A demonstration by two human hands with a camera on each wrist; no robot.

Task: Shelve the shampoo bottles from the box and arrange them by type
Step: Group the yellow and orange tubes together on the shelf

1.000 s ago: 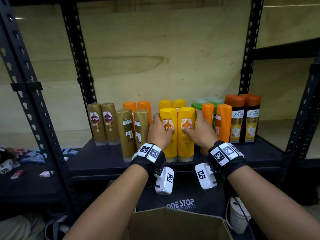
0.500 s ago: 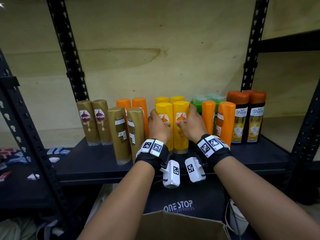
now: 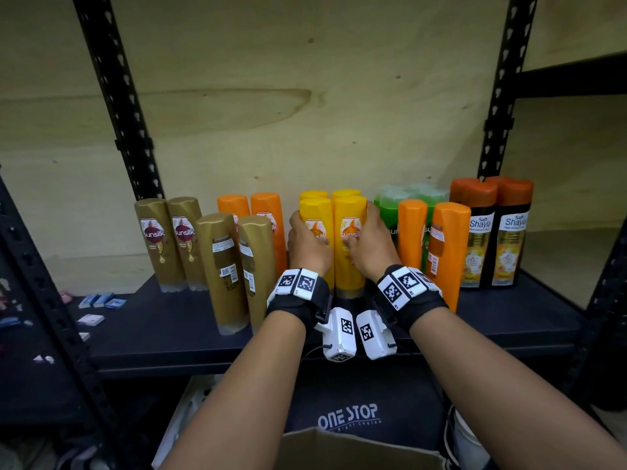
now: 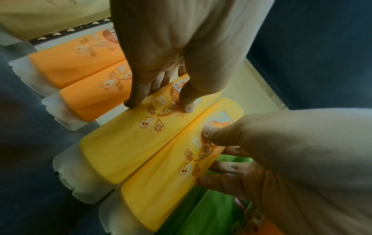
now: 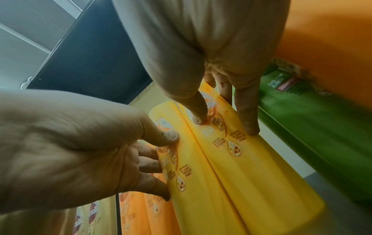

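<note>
Two hands work the shelving step; nearest the camera, the cardboard box [image 3: 342, 449] sits below the shelf [image 3: 176, 334]. Left hand [image 3: 308, 245] grasps the left front yellow bottle [image 3: 317, 218], thumb on the label, fingers [image 4: 133, 97] wrapped round its side. Right hand [image 3: 368, 247] grasps the right front yellow bottle [image 3: 351, 239] likewise, fingers [image 5: 246, 111] partly curled, not clenched. Both bottles stand upright, touching, just in front of two more yellow bottles [image 3: 346, 193], between orange bottles [image 3: 268, 212] and green bottles [image 3: 386, 212]. Likely next: seat the pair flush against the back pair, release, then reach into the box.
</note>
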